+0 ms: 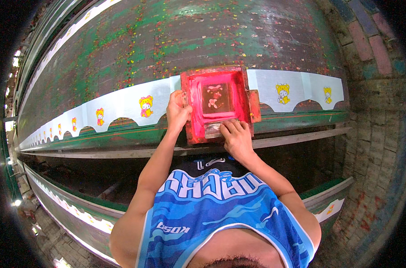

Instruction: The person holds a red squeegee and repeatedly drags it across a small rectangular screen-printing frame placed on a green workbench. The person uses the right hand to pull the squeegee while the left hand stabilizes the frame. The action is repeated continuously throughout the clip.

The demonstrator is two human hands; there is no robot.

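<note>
Fabric strip (122,103), white with scalloped lower edge, ran across the long green paint-flecked table (167,40); on its left stretch I saw small yellow-and-pink cartoon prints (145,106). My left hand (178,111) gripped the left side of the pink-stained printing frame (217,102), fingers curled over its rim. That frame lay flat on the strip. My right hand (237,137) pressed on the squeegee (215,129) at the frame's near edge. Yellow-only prints (283,93) followed on the right.
</note>
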